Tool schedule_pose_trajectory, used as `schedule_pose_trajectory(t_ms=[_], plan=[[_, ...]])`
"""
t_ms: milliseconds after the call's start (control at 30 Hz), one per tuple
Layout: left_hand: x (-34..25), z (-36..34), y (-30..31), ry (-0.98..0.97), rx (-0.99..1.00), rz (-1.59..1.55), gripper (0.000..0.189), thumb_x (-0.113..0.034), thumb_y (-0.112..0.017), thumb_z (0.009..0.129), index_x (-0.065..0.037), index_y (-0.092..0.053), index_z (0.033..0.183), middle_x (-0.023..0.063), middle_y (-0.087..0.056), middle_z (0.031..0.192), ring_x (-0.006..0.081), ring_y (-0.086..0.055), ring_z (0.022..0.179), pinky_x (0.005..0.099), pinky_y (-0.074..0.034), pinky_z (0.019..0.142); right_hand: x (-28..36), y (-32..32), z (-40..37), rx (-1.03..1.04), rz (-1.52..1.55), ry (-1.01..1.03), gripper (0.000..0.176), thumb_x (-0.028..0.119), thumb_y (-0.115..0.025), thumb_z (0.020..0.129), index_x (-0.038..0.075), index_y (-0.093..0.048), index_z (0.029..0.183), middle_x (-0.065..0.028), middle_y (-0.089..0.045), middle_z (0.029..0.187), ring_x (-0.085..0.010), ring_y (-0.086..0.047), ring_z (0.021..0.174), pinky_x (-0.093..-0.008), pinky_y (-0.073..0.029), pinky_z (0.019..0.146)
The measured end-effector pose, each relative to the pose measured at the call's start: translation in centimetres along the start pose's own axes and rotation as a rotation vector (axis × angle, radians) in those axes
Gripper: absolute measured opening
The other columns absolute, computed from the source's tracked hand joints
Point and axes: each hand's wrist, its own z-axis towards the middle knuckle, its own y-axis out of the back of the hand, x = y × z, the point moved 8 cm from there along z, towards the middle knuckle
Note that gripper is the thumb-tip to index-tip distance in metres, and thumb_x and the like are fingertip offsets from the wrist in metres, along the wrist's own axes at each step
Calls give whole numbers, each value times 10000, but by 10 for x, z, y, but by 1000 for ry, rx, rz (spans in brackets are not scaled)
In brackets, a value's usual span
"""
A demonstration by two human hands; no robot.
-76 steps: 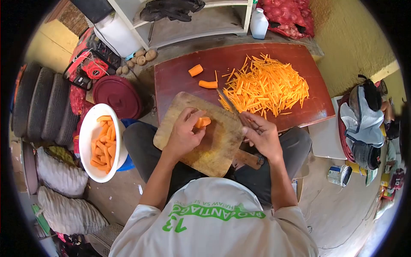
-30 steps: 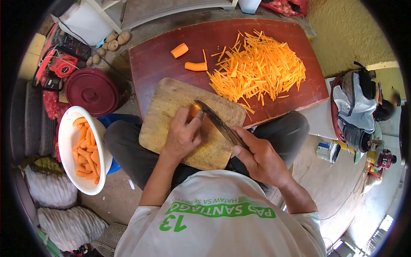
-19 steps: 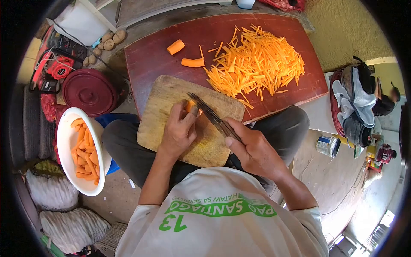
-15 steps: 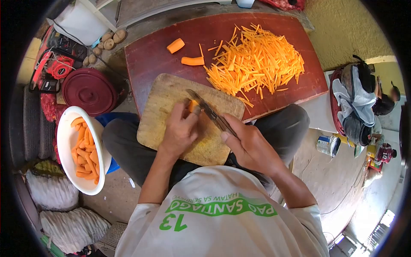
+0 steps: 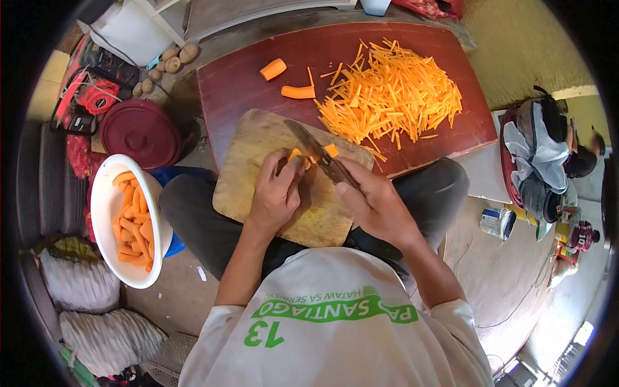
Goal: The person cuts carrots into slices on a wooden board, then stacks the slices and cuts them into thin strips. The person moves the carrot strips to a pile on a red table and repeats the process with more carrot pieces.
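Note:
My left hand point(image 5: 278, 188) is closed on a small carrot piece point(image 5: 294, 154), pressing it to the wooden cutting board point(image 5: 245, 155). The fingers hide most of that piece. In my right hand point(image 5: 371, 200) is a kitchen knife point(image 5: 319, 151), its dark blade slanting across the board just right of my left fingertips. A cut bit of carrot point(image 5: 331, 150) lies on the blade's far side. The board rests over my lap against the table's near edge. Beyond it on the red table point(image 5: 232, 84) are a large heap of carrot strips point(image 5: 393, 93) and two carrot chunks, one point(image 5: 273, 69) behind the other point(image 5: 298, 92).
To my left stands a white basin point(image 5: 103, 238) of peeled carrots point(image 5: 134, 222), with a dark red lidded bucket point(image 5: 140, 132) behind it. Potatoes point(image 5: 173, 63) lie near the table's far left corner. Sacks point(image 5: 109, 338) are at lower left; a tin can point(image 5: 496, 222) stands on the right.
The knife has moved slightly, and a cut bit of carrot now shows on its right side. My left hand still grips the piece. The whole view has shifted a little.

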Motion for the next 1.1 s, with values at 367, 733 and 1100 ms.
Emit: schedule_pose_trajectory(t_ms=[367,733,1100], plan=[[-16,8,1,-183,12,131,422,100,-777,736,43,-748,1154,216,-691,1175,388,-707,960,442,-600,809,18,8,-33,-2,-123,114,456,135,-650,1116,-82,-544,1503,-317,-742,1152,-470,-760,1069,-453,-593,897],[-16,11,3,-182,54,96,463,116,-732,691,71,-731,1153,218,-685,1175,389,-682,942,449,-587,804,16,2,-21,29,-206,122,450,137,-637,1105,-80,-535,1485,-341,-727,1139,-538,-716,1104,-519,-583,899],[-21,10,1,-196,37,84,425,197,-693,752,96,-719,1164,245,-697,1191,417,-723,1073,434,-610,919,-18,-20,18,54,-183,109,371,124,-624,1083,-30,-546,1411,-371,-691,1072,-597,-654,1056,-560,-554,839]])
